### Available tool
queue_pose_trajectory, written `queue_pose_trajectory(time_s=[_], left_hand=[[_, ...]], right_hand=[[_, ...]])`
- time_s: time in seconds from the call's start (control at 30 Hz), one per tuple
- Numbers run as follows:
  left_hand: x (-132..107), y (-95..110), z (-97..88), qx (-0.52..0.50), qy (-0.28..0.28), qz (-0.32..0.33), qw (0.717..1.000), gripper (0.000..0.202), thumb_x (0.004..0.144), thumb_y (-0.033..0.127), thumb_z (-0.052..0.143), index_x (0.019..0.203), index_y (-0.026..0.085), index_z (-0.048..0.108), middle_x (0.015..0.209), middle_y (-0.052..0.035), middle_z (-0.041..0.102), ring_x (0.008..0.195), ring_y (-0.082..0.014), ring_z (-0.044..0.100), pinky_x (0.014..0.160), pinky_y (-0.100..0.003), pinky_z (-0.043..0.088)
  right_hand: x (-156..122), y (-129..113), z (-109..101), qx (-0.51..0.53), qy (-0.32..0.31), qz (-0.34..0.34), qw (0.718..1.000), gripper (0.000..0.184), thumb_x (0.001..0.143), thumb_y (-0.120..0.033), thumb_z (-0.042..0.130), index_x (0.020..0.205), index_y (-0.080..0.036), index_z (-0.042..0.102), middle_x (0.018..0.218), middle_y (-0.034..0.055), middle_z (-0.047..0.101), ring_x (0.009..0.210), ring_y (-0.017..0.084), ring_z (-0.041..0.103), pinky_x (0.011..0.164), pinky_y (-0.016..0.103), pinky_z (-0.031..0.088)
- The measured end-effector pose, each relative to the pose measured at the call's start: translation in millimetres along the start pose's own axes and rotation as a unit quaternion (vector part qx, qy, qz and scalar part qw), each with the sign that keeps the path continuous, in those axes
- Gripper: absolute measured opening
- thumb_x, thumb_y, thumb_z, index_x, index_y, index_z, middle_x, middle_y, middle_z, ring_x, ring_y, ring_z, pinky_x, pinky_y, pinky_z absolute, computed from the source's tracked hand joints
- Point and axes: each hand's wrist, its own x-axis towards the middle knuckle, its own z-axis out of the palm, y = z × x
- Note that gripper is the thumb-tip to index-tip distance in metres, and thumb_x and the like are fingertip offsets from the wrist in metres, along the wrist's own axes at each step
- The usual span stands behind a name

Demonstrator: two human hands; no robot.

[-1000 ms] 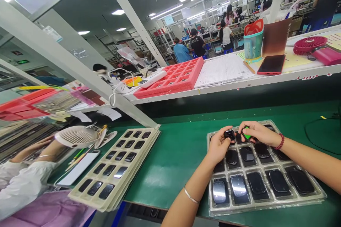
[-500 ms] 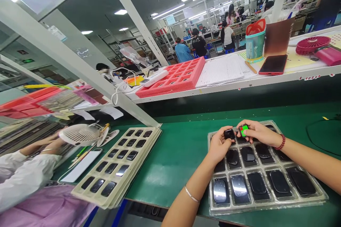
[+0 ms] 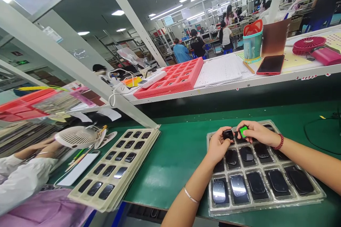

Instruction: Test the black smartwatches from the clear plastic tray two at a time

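Observation:
My left hand [image 3: 218,145] is closed on a small dark smartwatch body [image 3: 228,134] with an unlit screen. Close to its right, my right hand [image 3: 257,133] pinches a second smartwatch [image 3: 243,132], whose screen glows green, with the thumb over its lower edge. Both are held over the back part of a clear plastic tray [image 3: 239,208]. Rows of black watch screens sit in that tray's pockets, such as a front-row screen [image 3: 256,183]. My hands and forearms hide some of the back pockets.
Left of me stands a stack of cream trays [image 3: 117,168] with more watch screens. A co-worker's arms [image 3: 39,149] and a white fan [image 3: 77,136] are further left. The raised shelf carries red foam [image 3: 173,78], papers [image 3: 221,71], a phone [image 3: 271,65] and a cup [image 3: 252,46].
The lit screen has gone from green with a red patch to green. The two watches sit slightly further apart in my hands, and the view has shifted a little.

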Motion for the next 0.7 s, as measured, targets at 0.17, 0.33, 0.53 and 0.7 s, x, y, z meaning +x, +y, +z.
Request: queue_pose_trajectory(time_s=[0.17, 0.33, 0.53, 0.7], left_hand=[[0.2, 1.3, -0.8, 0.016, 0.007, 0.001, 1.000, 0.041, 0.070, 0.008, 0.057, 0.109, 0.017, 0.054, 0.096, -0.0064, 0.066, 0.084, -0.0159, 0.061, 0.078, -0.029, 0.050], [0.6, 2.7, -1.9, 0.025, 0.030, 0.018, 0.999, 0.025, 0.074, 0.014, 0.056, 0.099, 0.017, 0.057, 0.086, -0.0046, 0.064, 0.078, -0.0152, 0.060, 0.069, -0.026, 0.049], [0.2, 2.4, -2.3, 0.024, 0.026, 0.024, 0.999, 0.036, 0.071, 0.010, 0.056, 0.106, 0.018, 0.054, 0.092, -0.0047, 0.065, 0.088, -0.0167, 0.061, 0.078, -0.028, 0.049], [1.9, -2.1, -3.1, 0.015, 0.033, 0.014, 0.999, 0.041, 0.070, 0.010, 0.057, 0.110, 0.019, 0.053, 0.101, -0.0055, 0.063, 0.093, -0.0170, 0.060, 0.082, -0.028, 0.049]], right_hand=[[2.0, 1.9, 2.0, 0.000, 0.023, -0.007, 1.000, 0.029, 0.078, -0.020, 0.053, 0.106, -0.017, 0.051, 0.096, 0.0067, 0.059, 0.067, 0.012, 0.055, 0.051, 0.022, 0.050], [0.1, 1.3, 4.6, -0.046, 0.013, -0.018, 0.999, 0.034, 0.074, -0.016, 0.056, 0.108, -0.019, 0.053, 0.096, 0.0055, 0.060, 0.075, 0.015, 0.058, 0.056, 0.024, 0.051], [0.7, 2.7, 3.3, -0.037, 0.000, -0.017, 0.999, 0.029, 0.080, -0.022, 0.052, 0.109, -0.018, 0.055, 0.091, 0.0048, 0.060, 0.069, 0.013, 0.058, 0.056, 0.023, 0.051], [0.8, 4.6, 4.1, -0.017, 0.009, -0.013, 1.000, 0.040, 0.076, -0.019, 0.058, 0.115, -0.020, 0.051, 0.095, 0.0052, 0.060, 0.076, 0.015, 0.058, 0.057, 0.024, 0.052]])
